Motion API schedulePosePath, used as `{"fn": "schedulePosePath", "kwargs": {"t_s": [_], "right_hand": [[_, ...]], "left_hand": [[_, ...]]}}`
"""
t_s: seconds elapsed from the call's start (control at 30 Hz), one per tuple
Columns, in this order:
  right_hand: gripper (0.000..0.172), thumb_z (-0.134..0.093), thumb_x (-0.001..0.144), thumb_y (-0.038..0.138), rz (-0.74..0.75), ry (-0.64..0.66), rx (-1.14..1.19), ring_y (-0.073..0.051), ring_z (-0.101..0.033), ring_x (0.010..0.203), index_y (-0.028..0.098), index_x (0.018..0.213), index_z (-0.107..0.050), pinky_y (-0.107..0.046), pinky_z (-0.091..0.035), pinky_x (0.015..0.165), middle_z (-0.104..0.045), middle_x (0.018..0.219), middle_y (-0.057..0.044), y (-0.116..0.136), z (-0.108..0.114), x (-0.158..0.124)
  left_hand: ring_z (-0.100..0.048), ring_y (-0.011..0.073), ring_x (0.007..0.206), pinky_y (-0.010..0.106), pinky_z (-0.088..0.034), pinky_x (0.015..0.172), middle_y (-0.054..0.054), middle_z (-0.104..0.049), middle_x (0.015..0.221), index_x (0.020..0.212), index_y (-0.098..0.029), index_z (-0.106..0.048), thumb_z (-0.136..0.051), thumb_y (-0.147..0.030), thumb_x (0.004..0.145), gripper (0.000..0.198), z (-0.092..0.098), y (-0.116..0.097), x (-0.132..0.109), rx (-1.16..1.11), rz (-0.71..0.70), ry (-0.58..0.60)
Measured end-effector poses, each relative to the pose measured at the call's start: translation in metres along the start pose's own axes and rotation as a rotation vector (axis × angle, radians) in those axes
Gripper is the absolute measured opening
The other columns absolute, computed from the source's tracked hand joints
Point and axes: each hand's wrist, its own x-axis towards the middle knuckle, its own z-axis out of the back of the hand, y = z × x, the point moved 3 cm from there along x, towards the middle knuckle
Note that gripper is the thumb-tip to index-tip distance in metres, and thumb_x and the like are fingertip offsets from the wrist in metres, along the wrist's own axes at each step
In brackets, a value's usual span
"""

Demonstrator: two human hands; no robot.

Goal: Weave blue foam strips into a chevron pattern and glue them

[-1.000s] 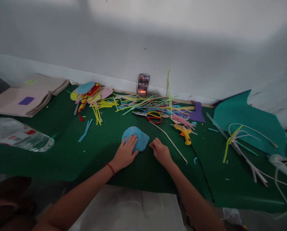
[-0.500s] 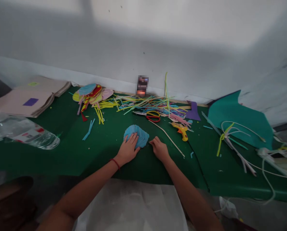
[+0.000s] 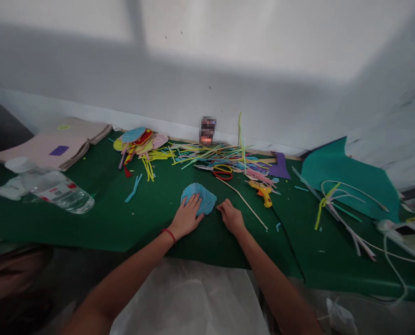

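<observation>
On the green tabletop (image 3: 151, 223) lies a rounded blue ridged piece (image 3: 207, 199), seemingly covered in strips. My left hand (image 3: 187, 216) rests flat over its left part, fingers stretched out, so that part is hidden. Just off the piece's right edge is my right hand (image 3: 231, 215), its fingers closed in a pinch low over the table. Whatever the pinch holds, if anything, is too small to make out. A thin pale strip (image 3: 244, 200) runs diagonally beyond the right hand, and a yellow glue gun (image 3: 263, 191) lies further right. Scissors (image 3: 223, 172) with red and yellow handles lie behind the blue piece.
A heap of coloured strips (image 3: 214, 156) lines the wall below a blurred upright object (image 3: 207, 130). At left are a water bottle (image 3: 59, 190), folders (image 3: 54, 146) and flat coloured shapes (image 3: 141, 139). Teal sheet (image 3: 350, 181), white cables and the glue gun's black cord (image 3: 291, 246) occupy the right.
The view has shifted slightly, so the table's contents sit a little lower and mostly further right. Both hands keep nearly the same pose around the blue piece.
</observation>
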Motion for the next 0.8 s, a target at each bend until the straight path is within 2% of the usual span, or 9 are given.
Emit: {"fn": "schedulePosePath", "kwargs": {"t_s": [0.17, 0.3, 0.37, 0.43, 0.5, 0.57, 0.67, 0.73, 0.8], "right_hand": [[0.019, -0.042, 0.094, 0.026, -0.017, -0.010, 0.044, -0.014, -0.059, 0.068, 0.020, 0.086, -0.058, -0.023, -0.039, 0.055, -0.057, 0.089, -0.004, -0.004, -0.003, 0.003], [0.018, -0.044, 0.093, 0.030, -0.056, -0.033, 0.181, -0.014, -0.060, 0.073, 0.022, 0.085, -0.058, -0.024, -0.042, 0.059, -0.057, 0.088, -0.003, -0.005, -0.001, 0.006], [0.018, -0.044, 0.092, 0.031, -0.075, -0.079, 0.243, -0.015, -0.059, 0.074, 0.023, 0.085, -0.058, -0.025, -0.043, 0.061, -0.057, 0.088, -0.003, -0.004, 0.003, 0.007], [0.018, -0.045, 0.092, 0.032, -0.111, -0.166, 0.288, -0.015, -0.058, 0.074, 0.022, 0.084, -0.058, -0.026, -0.044, 0.063, -0.056, 0.086, -0.003, -0.005, 0.009, 0.007], [0.019, -0.045, 0.092, 0.032, -0.151, -0.269, 0.323, -0.015, -0.056, 0.072, 0.021, 0.082, -0.057, -0.027, -0.044, 0.064, -0.055, 0.083, -0.003, -0.006, 0.015, 0.007], [0.019, -0.046, 0.091, 0.033, -0.179, -0.360, 0.347, -0.015, -0.055, 0.072, 0.021, 0.081, -0.057, -0.027, -0.044, 0.064, -0.053, 0.080, -0.002, -0.007, 0.020, 0.006], [0.020, -0.046, 0.091, 0.033, -0.219, -0.456, 0.353, -0.016, -0.053, 0.072, 0.021, 0.081, -0.058, -0.028, -0.044, 0.064, -0.051, 0.078, -0.003, -0.005, 0.027, 0.009], [0.021, -0.045, 0.091, 0.034, -0.245, -0.491, 0.348, -0.017, -0.053, 0.072, 0.021, 0.081, -0.058, -0.029, -0.044, 0.064, -0.051, 0.079, -0.004, 0.000, 0.031, 0.015], [0.020, -0.045, 0.091, 0.033, -0.230, -0.492, 0.366, -0.018, -0.054, 0.075, 0.021, 0.081, -0.058, -0.030, -0.045, 0.066, -0.052, 0.080, -0.005, 0.008, 0.035, 0.023]], "left_hand": [[-0.023, 0.0266, 0.141, 0.048, -0.015, 0.114, 0.015, -0.028, 0.152, 0.142, -0.010, -0.034, -0.038, -0.046, 0.091, 0.063, 0.004, -0.001, -0.001, -0.031, 0.011, 0.021], [-0.019, 0.0260, 0.142, 0.050, -0.012, 0.115, 0.014, -0.024, 0.153, 0.143, -0.014, -0.032, -0.038, -0.046, 0.092, 0.060, 0.008, 0.002, -0.001, -0.156, 0.014, 0.014], [-0.016, 0.0253, 0.143, 0.051, -0.012, 0.115, 0.012, -0.021, 0.155, 0.144, -0.018, -0.029, -0.036, -0.043, 0.093, 0.057, 0.012, 0.008, -0.002, -0.261, 0.079, -0.078], [-0.014, 0.0239, 0.144, 0.051, -0.013, 0.115, 0.011, -0.019, 0.155, 0.145, -0.021, -0.026, -0.035, -0.042, 0.094, 0.056, 0.017, 0.015, -0.004, -0.382, 0.170, -0.239], [-0.015, 0.0224, 0.143, 0.048, -0.015, 0.116, 0.011, -0.020, 0.155, 0.145, -0.021, -0.025, -0.038, -0.043, 0.093, 0.058, 0.021, 0.021, -0.007, -0.519, 0.255, -0.399], [-0.019, 0.0223, 0.143, 0.045, -0.018, 0.116, 0.012, -0.022, 0.155, 0.145, -0.019, -0.025, -0.043, -0.046, 0.091, 0.063, 0.020, 0.028, -0.005, -0.714, 0.356, -0.494], [-0.032, 0.0252, 0.138, 0.043, -0.029, 0.112, 0.014, -0.030, 0.151, 0.143, -0.017, -0.030, -0.046, -0.050, 0.088, 0.066, 0.011, 0.030, 0.009, -1.162, 0.495, -0.438], [-0.044, 0.0258, 0.130, 0.042, -0.037, 0.108, 0.014, -0.042, 0.145, 0.139, -0.017, -0.038, -0.044, -0.050, 0.089, 0.060, 0.008, 0.023, 0.024, -1.431, 0.472, -0.320], [-0.054, 0.0243, 0.121, 0.041, -0.044, 0.102, 0.013, -0.051, 0.138, 0.134, -0.019, -0.045, -0.041, -0.047, 0.090, 0.052, 0.013, 0.012, 0.042, -1.530, 0.413, -0.286]]}}
